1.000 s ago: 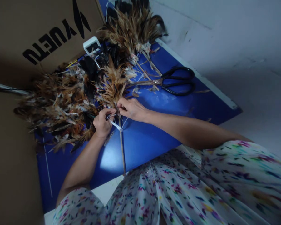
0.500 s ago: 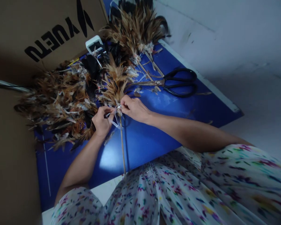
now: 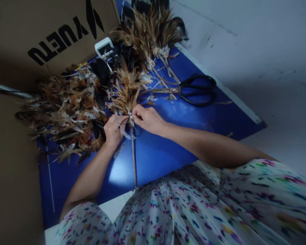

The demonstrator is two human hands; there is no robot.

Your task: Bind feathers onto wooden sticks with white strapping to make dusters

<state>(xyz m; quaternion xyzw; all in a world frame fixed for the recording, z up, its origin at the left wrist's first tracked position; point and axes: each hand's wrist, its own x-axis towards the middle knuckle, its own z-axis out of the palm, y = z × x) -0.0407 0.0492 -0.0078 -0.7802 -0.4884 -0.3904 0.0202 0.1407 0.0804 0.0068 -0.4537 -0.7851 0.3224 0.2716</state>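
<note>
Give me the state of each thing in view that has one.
Left hand: pinching the white strip
Right hand: fingers bent in at the tuft's base, grip unclear
White strip: slack, looped below the left fingertips
Feather tuft: fanned out
Stick: bare below the tuft
Scissors: lying down, blades seemingly together, tips hidden
Feather pile: loose, heaped

Cardboard box (image 3: 7,27): is standing far left, showing black lettering (image 3: 51,44).
White-framed object (image 3: 103,41): is resting just beside the box.
Pale wall (image 3: 265,41): is rising at right, bearing dark marks (image 3: 211,45).
Blue tabletop (image 3: 155,153): is catching a bright glare (image 3: 122,172) on its near side.
</note>
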